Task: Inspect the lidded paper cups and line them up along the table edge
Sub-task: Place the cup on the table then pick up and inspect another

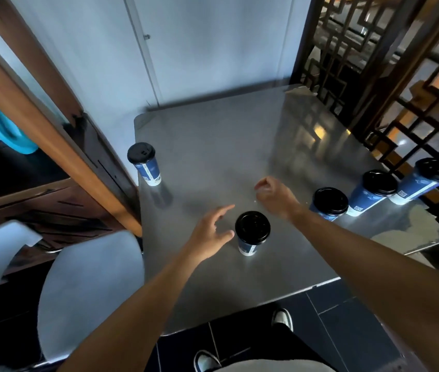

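Fingers of the left hand (210,232) spread loose beside the black-lidded blue paper cup (251,232), right hand (273,194) loosely curled, empty; grasp its wall gently, then join the three cups (329,202) along the desk's right edge.

Five upright blue cups (250,232), black lids

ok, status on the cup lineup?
Done: three cups stand in a row along the table's right edge. In hand: nothing gripped; the left hand is open beside the middle cup, the right hand is loosely curled, empty. Left: that cup and the far-left cup.
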Available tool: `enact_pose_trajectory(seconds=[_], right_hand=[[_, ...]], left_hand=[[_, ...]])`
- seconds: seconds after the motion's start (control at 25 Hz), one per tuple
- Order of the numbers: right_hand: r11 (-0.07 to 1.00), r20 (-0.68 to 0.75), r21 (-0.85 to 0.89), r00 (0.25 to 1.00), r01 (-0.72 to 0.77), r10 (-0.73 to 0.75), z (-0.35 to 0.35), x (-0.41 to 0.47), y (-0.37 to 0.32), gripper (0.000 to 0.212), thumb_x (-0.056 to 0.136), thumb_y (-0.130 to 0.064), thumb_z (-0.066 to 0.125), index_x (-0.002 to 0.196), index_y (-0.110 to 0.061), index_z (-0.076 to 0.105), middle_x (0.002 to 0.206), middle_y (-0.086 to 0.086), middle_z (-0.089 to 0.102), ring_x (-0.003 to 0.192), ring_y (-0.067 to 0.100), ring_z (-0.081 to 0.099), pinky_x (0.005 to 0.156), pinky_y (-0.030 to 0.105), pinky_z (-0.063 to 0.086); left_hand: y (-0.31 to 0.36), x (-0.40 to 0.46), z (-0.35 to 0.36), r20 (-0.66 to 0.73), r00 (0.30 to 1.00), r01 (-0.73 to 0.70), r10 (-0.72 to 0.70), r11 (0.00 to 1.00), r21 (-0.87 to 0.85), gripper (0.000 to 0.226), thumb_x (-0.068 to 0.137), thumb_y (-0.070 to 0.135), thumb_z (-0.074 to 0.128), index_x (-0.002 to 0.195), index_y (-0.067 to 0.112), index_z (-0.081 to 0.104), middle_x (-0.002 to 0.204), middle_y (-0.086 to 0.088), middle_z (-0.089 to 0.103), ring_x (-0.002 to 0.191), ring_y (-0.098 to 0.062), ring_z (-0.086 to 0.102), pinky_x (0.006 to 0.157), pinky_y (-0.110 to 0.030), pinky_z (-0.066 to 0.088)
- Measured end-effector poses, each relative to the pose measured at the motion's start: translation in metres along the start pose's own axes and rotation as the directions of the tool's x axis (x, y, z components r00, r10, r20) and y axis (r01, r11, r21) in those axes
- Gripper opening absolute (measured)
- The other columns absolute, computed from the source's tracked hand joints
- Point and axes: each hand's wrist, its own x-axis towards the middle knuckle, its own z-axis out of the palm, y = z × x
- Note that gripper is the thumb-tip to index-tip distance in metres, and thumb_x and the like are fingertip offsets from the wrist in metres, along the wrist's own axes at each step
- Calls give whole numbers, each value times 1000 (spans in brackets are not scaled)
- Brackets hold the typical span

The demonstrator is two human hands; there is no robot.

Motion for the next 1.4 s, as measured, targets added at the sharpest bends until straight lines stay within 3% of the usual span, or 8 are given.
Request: enact_pose_trajectory(seconds=[0.12,0.4,0.56,0.68,0.84,0.96,1.2,1.4], right_hand=[[993,126,114,991,39,-53,-9,-10,36,27,87,-5,56,84,-31,63,84,-11,64,79,13,57,70,24,42],[971,568,200,792,132,-225,-26,-21,89,71,72,17,58,129,-27,50,129,-10,56,101,-13,60,69,15,50],[970,597,193,766,150,-238,-33,-16,101,79,75,13,72,137,-27,45,137,-1,56,124,17,60,100,35,51],[962,565,255,793,95,-228,-29,-11,102,74,76,20,65,138,-17,48,134,14,58,119,28,60,100,43,51],[907,590,380,803,-183,-85,-29,-4,89,45,94,-5,59,128,-35,54,113,11,66,87,16,68,74,26,57],[861,607,407,794,-306,-5,-17,-5,79,17,99,-34,57,115,-30,63,101,1,74,83,16,73,73,32,60],[713,590,480,790,-511,170,-8,-3,65,35,95,-44,60,111,-13,67,96,11,78,82,27,74,79,43,62],[733,577,445,791,-515,205,-6,-7,65,42,96,-47,57,117,-12,67,119,19,72,99,33,69,103,58,50]], left_hand=[[1,-7,27,115,993,-52,42,995,87,98,78,-1,71,158,36,29,158,10,36,143,1,33,110,-19,30],[15,-12,87,-136,981,134,-137,990,-33,91,76,-14,63,155,23,37,150,13,41,140,-7,39,120,-38,33],[25,-8,123,-226,948,181,-223,965,-192,82,82,-16,60,151,26,41,145,13,47,135,-4,45,117,-36,37],[27,-1,123,-244,937,177,-250,942,-286,69,88,-11,66,142,28,46,138,0,56,132,-21,56,111,-36,44],[34,6,112,-282,910,190,-304,911,-367,52,95,12,69,141,28,51,111,0,70,100,-2,69,86,-16,54],[40,11,102,-159,894,217,-419,715,-665,46,101,24,61,146,30,48,122,-12,69,106,-21,73,90,-42,62],[52,21,98,39,844,307,-535,422,-853,37,97,34,62,132,21,59,120,-16,71,89,-27,75,72,-42,62],[55,31,97,24,767,385,-642,430,-816,31,97,35,62,122,16,61,97,-8,72,72,-22,74,61,-38,62]])
